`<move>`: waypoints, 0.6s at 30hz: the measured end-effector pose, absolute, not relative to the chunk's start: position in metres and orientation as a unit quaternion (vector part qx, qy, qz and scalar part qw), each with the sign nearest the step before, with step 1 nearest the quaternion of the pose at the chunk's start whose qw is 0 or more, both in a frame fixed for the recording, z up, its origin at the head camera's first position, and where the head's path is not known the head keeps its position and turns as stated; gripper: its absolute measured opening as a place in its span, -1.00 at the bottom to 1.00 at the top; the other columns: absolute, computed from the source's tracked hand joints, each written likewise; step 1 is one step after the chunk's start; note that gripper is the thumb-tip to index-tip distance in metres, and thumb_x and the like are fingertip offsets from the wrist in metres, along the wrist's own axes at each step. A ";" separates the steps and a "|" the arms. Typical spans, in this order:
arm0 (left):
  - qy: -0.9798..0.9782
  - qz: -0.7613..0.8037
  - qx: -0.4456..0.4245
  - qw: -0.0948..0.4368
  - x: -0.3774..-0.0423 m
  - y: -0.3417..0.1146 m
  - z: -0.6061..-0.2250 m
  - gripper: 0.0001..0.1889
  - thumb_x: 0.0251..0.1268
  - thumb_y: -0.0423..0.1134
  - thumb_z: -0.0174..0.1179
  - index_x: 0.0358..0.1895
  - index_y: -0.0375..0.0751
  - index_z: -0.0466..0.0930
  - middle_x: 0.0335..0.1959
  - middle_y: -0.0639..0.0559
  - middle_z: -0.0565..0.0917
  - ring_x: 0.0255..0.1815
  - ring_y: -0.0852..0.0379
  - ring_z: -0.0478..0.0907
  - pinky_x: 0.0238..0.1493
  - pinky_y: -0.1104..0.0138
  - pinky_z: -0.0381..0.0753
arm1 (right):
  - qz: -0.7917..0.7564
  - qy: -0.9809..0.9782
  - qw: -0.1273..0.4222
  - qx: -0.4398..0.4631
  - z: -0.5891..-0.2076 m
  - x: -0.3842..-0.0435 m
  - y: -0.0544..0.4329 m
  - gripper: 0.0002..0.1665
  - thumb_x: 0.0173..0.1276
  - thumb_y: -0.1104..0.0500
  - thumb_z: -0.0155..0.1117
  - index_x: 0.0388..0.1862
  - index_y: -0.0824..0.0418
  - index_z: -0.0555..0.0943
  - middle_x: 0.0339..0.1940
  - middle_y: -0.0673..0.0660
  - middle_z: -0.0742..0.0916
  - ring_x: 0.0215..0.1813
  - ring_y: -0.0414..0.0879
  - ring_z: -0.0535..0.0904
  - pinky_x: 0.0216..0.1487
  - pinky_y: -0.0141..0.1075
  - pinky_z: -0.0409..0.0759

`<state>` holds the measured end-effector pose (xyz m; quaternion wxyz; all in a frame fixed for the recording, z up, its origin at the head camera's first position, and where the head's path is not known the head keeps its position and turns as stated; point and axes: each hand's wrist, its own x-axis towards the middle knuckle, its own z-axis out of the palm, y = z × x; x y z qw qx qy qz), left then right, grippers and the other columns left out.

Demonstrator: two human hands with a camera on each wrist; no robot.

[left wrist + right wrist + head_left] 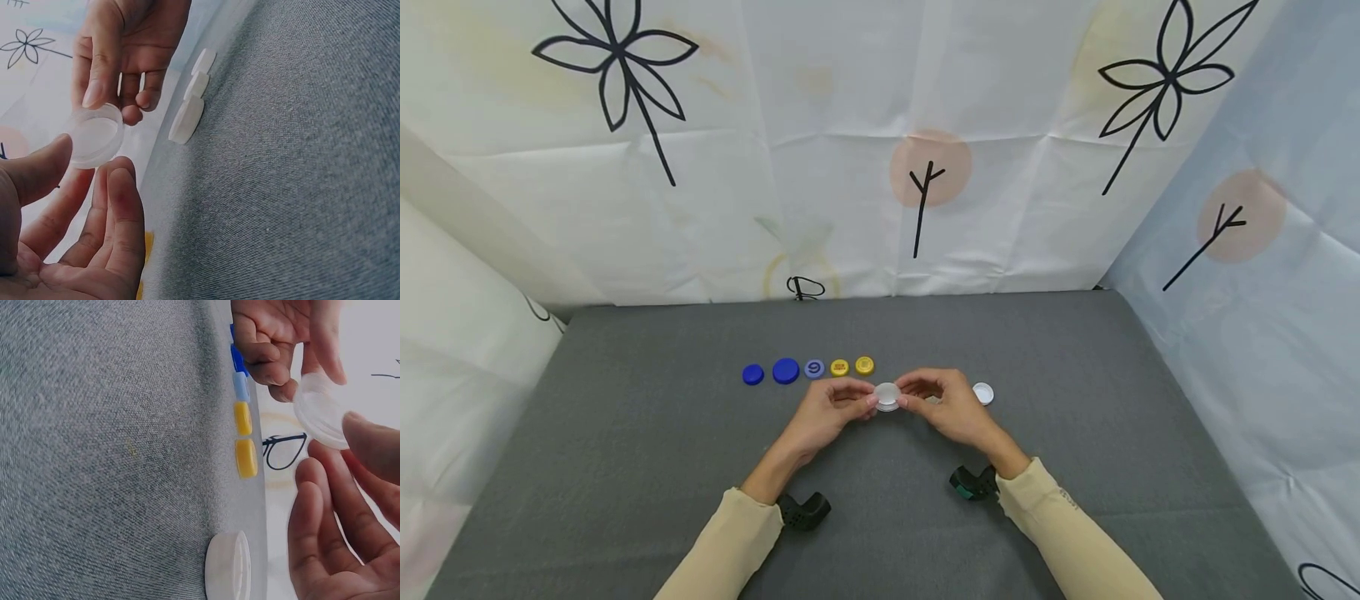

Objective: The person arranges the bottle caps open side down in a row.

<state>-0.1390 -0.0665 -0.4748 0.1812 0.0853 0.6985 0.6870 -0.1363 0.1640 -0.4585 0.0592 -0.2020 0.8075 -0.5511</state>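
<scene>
A clear, whitish bottle cap (887,395) is held up between both hands above the grey cloth. My left hand (822,414) pinches its left edge between thumb and fingers. From the other side, my right hand (957,410) grips the opposite edge the same way. In the left wrist view the hollow inside and raised rim of the clear cap (97,139) show. Behind the hands runs a row of caps: a small blue cap (753,374), a larger blue cap (786,371), a light blue cap (815,369) and two yellow caps (839,367).
A white cap (982,393) lies right of the right hand. The left wrist view shows three white caps (186,120) in line on the grey cloth (647,433). White printed fabric (820,167) stands as walls at the back and sides.
</scene>
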 end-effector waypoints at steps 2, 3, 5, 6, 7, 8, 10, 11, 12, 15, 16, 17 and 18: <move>0.696 0.687 0.089 0.186 -0.139 -0.067 -0.474 -0.75 0.44 -0.36 0.26 0.04 -0.49 0.64 -0.13 -0.28 0.73 -0.18 0.07 0.72 -0.03 0.15 0.72 | -0.554 0.806 0.040 -0.204 -0.459 -0.136 0.163 -0.78 0.36 0.28 0.44 -0.04 0.31 0.74 -0.18 0.14 0.79 -0.17 -0.02 0.70 -0.13 -0.16 0.67; 0.695 0.688 0.090 0.189 -0.139 -0.067 -0.474 -0.74 0.45 -0.35 0.25 0.05 -0.49 0.63 -0.11 -0.32 0.73 -0.17 0.06 0.72 -0.03 0.14 0.71 | -0.555 0.805 0.030 -0.207 -0.459 -0.136 0.163 -0.78 0.35 0.29 0.44 -0.05 0.30 0.74 -0.18 0.14 0.79 -0.17 -0.03 0.70 -0.12 -0.15 0.67; 0.691 0.691 0.092 0.193 -0.140 -0.067 -0.472 -0.73 0.46 -0.33 0.25 0.07 -0.49 0.62 -0.08 -0.39 0.71 -0.16 0.05 0.73 -0.01 0.13 0.71 | -0.558 0.801 0.011 -0.216 -0.459 -0.136 0.163 -0.78 0.33 0.31 0.45 -0.05 0.31 0.74 -0.17 0.14 0.79 -0.17 -0.04 0.70 -0.10 -0.16 0.67; 0.689 0.692 0.092 0.194 -0.140 -0.067 -0.472 -0.73 0.46 -0.33 0.25 0.07 -0.48 0.62 -0.07 -0.41 0.70 -0.15 0.04 0.73 0.00 0.12 0.71 | -0.561 0.798 0.001 -0.221 -0.459 -0.136 0.162 -0.78 0.32 0.33 0.45 -0.05 0.31 0.74 -0.17 0.15 0.79 -0.17 -0.03 0.70 -0.09 -0.16 0.67; 0.688 0.693 0.093 0.194 -0.141 -0.067 -0.470 -0.72 0.46 -0.33 0.25 0.07 -0.48 0.62 -0.06 -0.42 0.69 -0.14 0.01 0.73 0.00 0.11 0.70 | -0.564 0.795 -0.007 -0.225 -0.459 -0.136 0.162 -0.78 0.31 0.34 0.45 -0.06 0.32 0.75 -0.17 0.16 0.79 -0.17 -0.02 0.70 -0.08 -0.16 0.67; 0.688 0.694 0.092 0.193 -0.141 -0.067 -0.469 -0.73 0.45 -0.33 0.27 0.07 -0.47 0.62 -0.05 -0.41 0.70 -0.13 -0.01 0.73 0.01 0.10 0.70 | -0.567 0.791 -0.015 -0.230 -0.459 -0.136 0.161 -0.77 0.30 0.36 0.46 -0.06 0.32 0.75 -0.17 0.17 0.79 -0.17 0.00 0.70 -0.07 -0.16 0.68; 0.688 0.695 0.090 0.190 -0.142 -0.067 -0.467 -0.73 0.43 -0.33 0.29 0.07 -0.45 0.63 -0.04 -0.36 0.70 -0.08 -0.06 0.73 0.02 0.08 0.69 | -0.572 0.784 -0.029 -0.240 -0.459 -0.136 0.160 -0.77 0.28 0.38 0.46 -0.07 0.33 0.75 -0.17 0.19 0.78 -0.17 0.02 0.70 -0.06 -0.16 0.68; 0.690 0.693 0.090 0.188 -0.142 -0.067 -0.466 -0.72 0.42 -0.32 0.30 0.06 -0.44 0.63 -0.04 -0.33 0.71 -0.06 -0.09 0.73 0.03 0.06 0.69 | -0.574 0.781 -0.035 -0.244 -0.459 -0.137 0.160 -0.77 0.27 0.39 0.46 -0.08 0.34 0.75 -0.16 0.19 0.78 -0.17 0.03 0.70 -0.06 -0.16 0.68; 0.692 0.691 0.091 0.185 -0.143 -0.067 -0.465 -0.71 0.41 -0.31 0.32 0.07 -0.42 0.63 -0.03 -0.29 0.71 -0.03 -0.11 0.72 0.04 0.06 0.68 | -0.576 0.778 -0.039 -0.248 -0.458 -0.137 0.159 -0.77 0.27 0.40 0.46 -0.08 0.34 0.75 -0.16 0.20 0.78 -0.16 0.04 0.70 -0.06 -0.16 0.68; 0.703 0.683 0.094 0.176 -0.143 -0.067 -0.463 -0.68 0.37 -0.28 0.36 0.08 -0.39 0.65 -0.02 -0.19 0.72 0.01 -0.10 0.70 0.05 0.05 0.67 | -0.581 0.771 -0.045 -0.257 -0.455 -0.137 0.158 -0.76 0.25 0.43 0.46 -0.08 0.34 0.75 -0.13 0.20 0.77 -0.13 0.05 0.69 -0.06 -0.19 0.69; 0.705 0.681 0.095 0.173 -0.143 -0.067 -0.462 -0.68 0.36 -0.28 0.37 0.09 -0.38 0.65 -0.01 -0.17 0.71 0.02 -0.08 0.70 0.05 0.07 0.67 | -0.581 0.770 -0.044 -0.259 -0.454 -0.137 0.157 -0.75 0.25 0.43 0.46 -0.08 0.35 0.75 -0.12 0.20 0.77 -0.12 0.05 0.69 -0.06 -0.18 0.69; 0.707 0.680 0.095 0.169 -0.143 -0.067 -0.461 -0.67 0.35 -0.28 0.38 0.09 -0.38 0.65 -0.01 -0.16 0.71 0.01 -0.05 0.70 0.04 0.11 0.67 | -0.581 0.769 -0.044 -0.262 -0.453 -0.137 0.157 -0.75 0.25 0.44 0.46 -0.07 0.35 0.75 -0.11 0.20 0.76 -0.11 0.06 0.69 -0.06 -0.19 0.69; 0.708 0.680 0.094 0.166 -0.143 -0.067 -0.461 -0.67 0.33 -0.28 0.39 0.09 -0.37 0.66 0.00 -0.15 0.71 0.01 -0.01 0.70 0.03 0.14 0.68 | -0.580 0.769 -0.043 -0.263 -0.452 -0.137 0.156 -0.74 0.24 0.44 0.46 -0.06 0.36 0.74 -0.10 0.21 0.76 -0.11 0.07 0.68 -0.07 -0.19 0.69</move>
